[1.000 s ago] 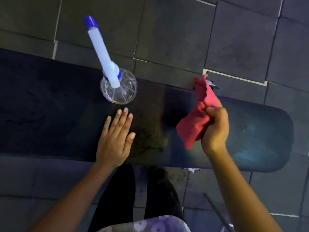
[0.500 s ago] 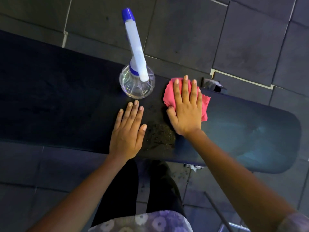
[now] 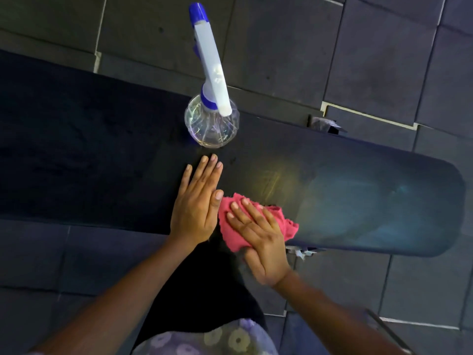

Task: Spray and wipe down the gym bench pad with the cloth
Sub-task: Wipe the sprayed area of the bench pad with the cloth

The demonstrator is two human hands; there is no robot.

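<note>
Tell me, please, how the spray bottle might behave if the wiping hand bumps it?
The spray bottle is tall, with a long trigger head overhanging its clear round body, so it may tip. It looks like light plastic and might slide. It stands near the bench pad far edge, so it could fall off.

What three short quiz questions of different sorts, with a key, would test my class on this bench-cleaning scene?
1. True or false: the clear plastic spray bottle with the blue and white trigger head lies on its side on the long black padded gym bench.
2. Which hand presses the crumpled pink cloth on the pad? A) left B) right C) both
3. Fill in: the left hand rests ____ on the pad, holding nothing.

Key: 1 false, it stands upright. 2 B, the right hand. 3 flat.
</note>
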